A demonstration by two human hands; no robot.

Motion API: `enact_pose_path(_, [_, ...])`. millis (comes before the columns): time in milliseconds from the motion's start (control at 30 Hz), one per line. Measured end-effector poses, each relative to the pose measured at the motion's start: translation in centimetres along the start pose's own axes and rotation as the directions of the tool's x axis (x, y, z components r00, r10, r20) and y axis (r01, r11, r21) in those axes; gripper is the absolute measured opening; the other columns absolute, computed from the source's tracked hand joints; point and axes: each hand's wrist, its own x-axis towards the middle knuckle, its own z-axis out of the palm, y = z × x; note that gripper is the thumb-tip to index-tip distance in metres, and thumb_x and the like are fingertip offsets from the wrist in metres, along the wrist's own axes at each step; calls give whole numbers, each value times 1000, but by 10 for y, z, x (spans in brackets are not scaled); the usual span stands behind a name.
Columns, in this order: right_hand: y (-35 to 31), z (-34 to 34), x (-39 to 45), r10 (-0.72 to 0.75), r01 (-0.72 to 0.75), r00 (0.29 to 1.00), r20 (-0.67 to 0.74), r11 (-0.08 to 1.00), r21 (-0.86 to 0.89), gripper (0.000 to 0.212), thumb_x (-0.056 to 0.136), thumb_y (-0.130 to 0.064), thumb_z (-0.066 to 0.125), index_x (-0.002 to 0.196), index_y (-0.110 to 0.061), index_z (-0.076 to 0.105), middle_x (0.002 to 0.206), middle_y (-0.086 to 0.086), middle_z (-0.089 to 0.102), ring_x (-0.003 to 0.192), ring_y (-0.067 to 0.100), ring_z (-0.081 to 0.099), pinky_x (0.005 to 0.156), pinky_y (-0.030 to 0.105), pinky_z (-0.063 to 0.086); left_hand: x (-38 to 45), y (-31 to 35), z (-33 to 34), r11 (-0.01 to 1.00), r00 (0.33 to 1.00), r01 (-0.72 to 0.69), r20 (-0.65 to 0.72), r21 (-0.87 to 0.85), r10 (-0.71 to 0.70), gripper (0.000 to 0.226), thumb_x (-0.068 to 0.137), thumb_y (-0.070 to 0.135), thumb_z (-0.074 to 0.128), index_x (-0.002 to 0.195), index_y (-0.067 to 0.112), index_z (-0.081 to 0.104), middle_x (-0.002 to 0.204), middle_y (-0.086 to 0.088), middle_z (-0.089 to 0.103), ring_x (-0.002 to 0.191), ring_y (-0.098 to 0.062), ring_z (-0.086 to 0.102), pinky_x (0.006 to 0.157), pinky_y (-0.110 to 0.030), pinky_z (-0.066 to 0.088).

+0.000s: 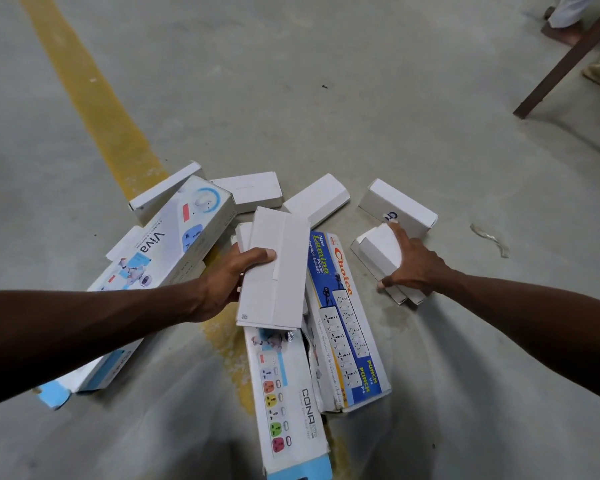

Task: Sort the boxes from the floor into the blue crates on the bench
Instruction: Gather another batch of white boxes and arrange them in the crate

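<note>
Head view: a heap of boxes lies on the grey concrete floor (326, 98), across the near end of a yellow painted line (94, 95).

The left hand (227, 284) grips a plain white flat box (274, 268), thumb on top and fingers curled under its left edge; the box is lifted above the heap and tilted. The right hand (413, 265) is spread over a small white box (378, 252) at the right of the heap, fingers curled round it; that box lies on top of two more small white boxes (400, 296) whose ends show under the palm.

Three long printed boxes can be counted: the Viva box (160, 258) at the left, slanting under the left forearm; the Cona box (288, 396) nearest the camera, showing coloured sockets; and the Choice extension socket box (347, 323) just to its right, touching it.

Four more plain white boxes lie at the far side: one (163, 192) leaning on the far end of the Viva box, one (248, 190) beside it, one (317, 199) further right, and one with blue lettering (397, 207) just beyond the right fingertips.

A scrap of wrapping (489, 237) lies on the floor to the right. At far right stands a brown slanted leg (561, 64), and beyond it a person's foot (561, 32).
</note>
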Motion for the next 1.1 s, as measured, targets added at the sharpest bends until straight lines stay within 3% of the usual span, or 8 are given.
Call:
enact_pose_path(267, [-4,-2,5,26,-26,999,-26,1000,10,136,57,-44,91,154,-50,-4,134,16,58,111,42,58,85,42,46,14,-8,-8,999,1000,24,-1,-25,-24,80,72,62,72,136,19,53,124,-14,71,114,-38,69,104,-63,49])
enact_pose_path(400, [-30,-35,-11,56,-44,997,-44,969,244,131,59,-41,95,157,-45,9,149,5,51,127,36,53,99,43,46,13,14,3,997,999,38,-27,-66,-40,73,73,60,74,133,22,59,124,-12,72,115,-38,68,107,-64,46])
enact_pose_path(533, [-99,-128,-68,-8,52,997,-72,767,639,120,57,-27,99,152,-44,28,137,-11,58,123,16,58,103,47,51,-23,73,17,997,994,48,-92,-58,-53,72,72,59,73,133,25,59,120,-5,75,111,-32,71,100,-59,53])
enact_pose_path(633, [-170,-224,-138,-57,69,997,-42,649,758,118,55,-24,99,150,-46,31,133,-14,62,120,12,63,98,45,56,-83,140,28,997,979,-4,-202,-75,-12,64,78,49,73,135,27,54,118,0,75,109,-28,72,86,-52,60])
enact_pose_path(700, [-219,-288,-193,-87,64,996,-13,611,789,120,53,-19,99,150,-43,33,134,-14,62,120,10,63,98,40,57,-136,197,34,995,971,-43,-240,-95,19,58,84,41,73,136,27,52,121,-1,73,110,-26,72,87,-53,60])
enact_pose_path(833, [-315,-415,-306,-163,54,983,80,684,727,124,44,-42,97,149,-51,32,133,-20,62,122,9,61,100,41,54,-264,327,52,962,928,-134,-371,-237,38,64,84,41,76,140,27,50,132,-3,69,119,-28,67,96,-53,55])
enact_pose_path(933, [-381,-515,-387,-190,61,970,154,796,602,122,51,-44,93,146,-65,18,125,-26,60,116,12,61,93,40,55,-364,422,78,926,888,-166,-460,-340,-9,70,78,53,74,141,37,49,133,2,69,119,-25,68,96,-55,56])
enact_pose_path(1100, [-471,-641,-514,-263,194,949,171,921,338,120,66,-51,80,146,-66,-8,133,-11,54,117,29,61,88,41,52,-505,528,125,856,811,-251,-581,-452,-69,53,85,54,63,135,40,51,128,0,71,114,-23,70,96,-50,57])
